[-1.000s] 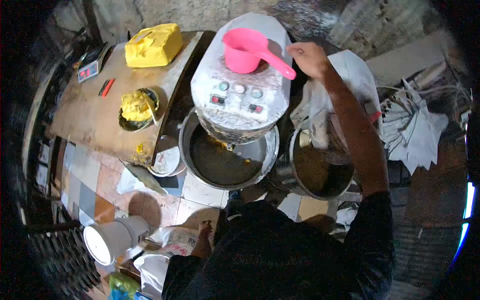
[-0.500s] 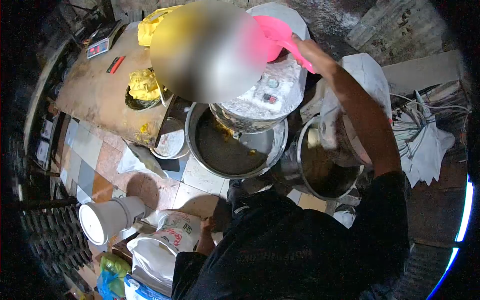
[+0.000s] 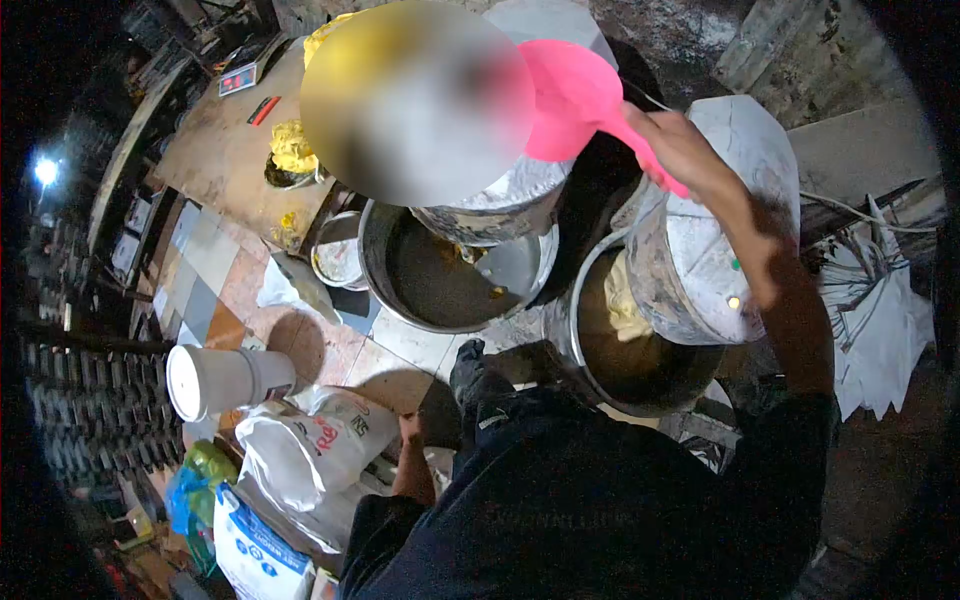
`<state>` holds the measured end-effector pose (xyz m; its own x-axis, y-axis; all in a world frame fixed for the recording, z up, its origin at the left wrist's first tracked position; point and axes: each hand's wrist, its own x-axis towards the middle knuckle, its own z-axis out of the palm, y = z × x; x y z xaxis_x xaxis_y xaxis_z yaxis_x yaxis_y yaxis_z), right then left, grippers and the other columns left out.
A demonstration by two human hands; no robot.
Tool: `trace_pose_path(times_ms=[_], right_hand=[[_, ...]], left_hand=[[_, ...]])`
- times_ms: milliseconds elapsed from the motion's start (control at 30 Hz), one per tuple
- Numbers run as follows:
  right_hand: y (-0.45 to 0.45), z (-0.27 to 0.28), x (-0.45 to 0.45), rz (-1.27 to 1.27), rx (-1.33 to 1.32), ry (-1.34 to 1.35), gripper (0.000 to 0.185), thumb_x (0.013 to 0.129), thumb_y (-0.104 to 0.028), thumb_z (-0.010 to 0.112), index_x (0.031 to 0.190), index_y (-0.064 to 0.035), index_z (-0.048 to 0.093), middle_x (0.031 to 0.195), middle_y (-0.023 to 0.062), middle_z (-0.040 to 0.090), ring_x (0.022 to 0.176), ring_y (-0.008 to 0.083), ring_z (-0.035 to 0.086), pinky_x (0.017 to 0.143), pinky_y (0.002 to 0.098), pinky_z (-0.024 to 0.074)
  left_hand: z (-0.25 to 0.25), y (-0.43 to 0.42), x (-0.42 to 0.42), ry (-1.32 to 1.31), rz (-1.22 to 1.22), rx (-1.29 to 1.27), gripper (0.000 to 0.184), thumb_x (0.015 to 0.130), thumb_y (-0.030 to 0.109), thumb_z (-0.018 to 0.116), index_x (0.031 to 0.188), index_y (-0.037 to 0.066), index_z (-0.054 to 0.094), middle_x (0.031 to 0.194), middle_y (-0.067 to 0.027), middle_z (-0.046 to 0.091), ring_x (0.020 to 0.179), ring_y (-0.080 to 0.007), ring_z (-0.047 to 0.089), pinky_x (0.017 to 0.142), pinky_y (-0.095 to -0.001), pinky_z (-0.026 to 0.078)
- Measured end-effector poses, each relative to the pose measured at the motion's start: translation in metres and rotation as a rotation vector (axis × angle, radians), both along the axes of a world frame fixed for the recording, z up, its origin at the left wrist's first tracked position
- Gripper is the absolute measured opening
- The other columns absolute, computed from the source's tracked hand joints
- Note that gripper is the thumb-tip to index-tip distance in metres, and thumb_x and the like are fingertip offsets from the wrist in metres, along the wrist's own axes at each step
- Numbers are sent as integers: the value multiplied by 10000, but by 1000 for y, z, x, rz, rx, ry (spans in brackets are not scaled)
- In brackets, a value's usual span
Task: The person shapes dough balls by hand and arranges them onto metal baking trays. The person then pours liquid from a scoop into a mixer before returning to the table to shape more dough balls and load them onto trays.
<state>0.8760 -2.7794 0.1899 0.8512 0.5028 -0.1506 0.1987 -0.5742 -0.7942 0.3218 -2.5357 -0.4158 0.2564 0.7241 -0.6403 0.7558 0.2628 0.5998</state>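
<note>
My right hand [image 3: 680, 155] is closed round the handle of a pink scoop [image 3: 575, 95], held up beside the left mixing machine [image 3: 500, 205]. A blurred patch hides part of that machine and the scoop's left edge. Below it stands a metal bowl [image 3: 372, 285] with a little yellow stuff inside. Under the right machine [image 3: 705, 240], a second bowl [image 3: 578, 350] holds pale dough [image 3: 625, 305]. My left hand [image 3: 411, 430] hangs low beside a white sack [image 3: 345, 430]; its fingers are too small and dim to read.
On the wooden table [image 3: 215, 150] at the left are a scale [image 3: 238, 79], a red and black tool [image 3: 263, 110] and a small bowl of yellow stuff [image 3: 292, 150]. A white bucket [image 3: 205, 382] lies near the sacks. Cables and white sheets hang at the right.
My right hand has taken hold of the pink scoop and lifted it off the left machine, toward the right. The view has shifted, showing more of the right machine and the floor sacks.
</note>
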Motion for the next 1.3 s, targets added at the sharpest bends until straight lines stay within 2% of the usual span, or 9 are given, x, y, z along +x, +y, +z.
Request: trace_pose_path(times_ms=[200, 333, 433, 533, 667, 733, 900, 967, 1300], right_hand=[[-102, -31, -79, 57, -11, -4, 514, 970, -455, 476, 717, -17, 566, 534, 36, 526, 443, 135, 512, 431, 329, 398], [-155, -64, -131, 72, -58, -14, 450, 980, -397, 480, 745, -23, 569, 539, 58, 551, 493, 151, 556, 484, 341, 411], [-177, -100, -173, 9, -7, -34, 408, 960, -361, 520, 760, -11, 578, 571, 132, 566, 520, 309, 573, 523, 415, 431], [-196, -145, -206, 18, 31, -189, 336, 975, -280, 506, 778, -23, 597, 526, 65, 562, 454, 172, 557, 472, 330, 431], [-208, -177, -242, -110, 63, -86, 371, 963, -276, 527, 711, -7, 566, 514, 110, 530, 451, 255, 556, 474, 361, 422], [-210, -178, -249, -146, 20, 142, 354, 964, -297, 498, 845, 14, 619, 716, 249, 597, 697, 407, 621, 615, 476, 460], [-218, -221, -266, -200, -23, 183, 355, 980, -305, 440, 1097, -16, 609, 884, 254, 626, 844, 409, 619, 748, 480, 479], [-217, -229, -270, -309, 141, 154, 418, 991, -341, 408, 860, 11, 590, 642, 194, 540, 610, 346, 573, 601, 437, 431], [-236, -256, -262, -259, 27, 229, 474, 1006, -351, 359, 861, 31, 599, 609, 179, 527, 580, 311, 555, 591, 431, 431]], left_hand=[[3, -90, -8, 173, -58, 114, 724, 779, 304, 730, 1346, 76, 343, 1172, -205, 555, 1037, -279, 550, 857, -380, 461], [47, -101, -20, 78, 95, -272, 745, 750, 318, 758, 1311, 50, 347, 1107, -206, 574, 961, -322, 575, 801, -396, 482], [34, -102, -35, 81, 33, -167, 710, 762, 369, 725, 1280, 30, 377, 1097, -191, 566, 961, -317, 561, 801, -414, 470], [24, -97, -36, 7, 55, -144, 723, 788, 420, 675, 1307, 21, 369, 1157, -183, 547, 1013, -318, 540, 848, -417, 448], [2, -77, -20, -139, 95, -236, 751, 824, 489, 608, 1344, 8, 358, 1237, -172, 521, 1083, -320, 511, 912, -420, 420], [-7, -63, -3, -336, 284, -511, 770, 842, 524, 574, 1362, 2, 353, 1277, -166, 509, 1118, -321, 497, 944, -421, 405], [42, -70, 43, -51, -349, 68, 727, 859, 360, 661, 1371, 41, 254, 1226, -172, 517, 1047, -291, 526, 898, -415, 435], [56, -70, 46, -185, -317, -39, 708, 846, 321, 683, 1351, 51, 267, 1203, -179, 526, 1031, -286, 534, 876, -402, 447], [72, -84, 39, -44, -139, -141, 613, 807, 140, 721, 1279, 162, 330, 1025, -155, 573, 793, -212, 565, 558, -314, 479]])
